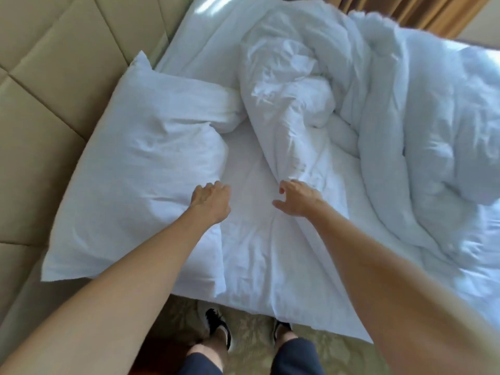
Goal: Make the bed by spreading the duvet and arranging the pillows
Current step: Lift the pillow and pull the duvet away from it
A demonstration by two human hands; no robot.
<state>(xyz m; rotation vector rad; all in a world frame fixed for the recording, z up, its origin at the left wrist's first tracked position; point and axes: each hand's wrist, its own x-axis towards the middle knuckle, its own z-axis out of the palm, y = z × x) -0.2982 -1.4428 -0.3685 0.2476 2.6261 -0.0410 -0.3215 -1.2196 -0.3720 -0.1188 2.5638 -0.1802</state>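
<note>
A white pillow [140, 169] lies at the left of the bed against the padded headboard. My left hand [209, 200] rests at the pillow's right edge with its fingers curled into the fabric. A crumpled white duvet [338, 109] is bunched across the middle and right of the bed. One tapering end of the duvet reaches toward me, and my right hand [297, 197] grips that end, thumb spread out to the left. The white bed sheet [257, 255] shows between the two hands.
A beige padded headboard [46, 109] runs along the left. Brown curtains [422, 12] hang beyond the bed's far side. My feet in dark shoes [219, 328] stand on patterned carpet at the bed's near edge.
</note>
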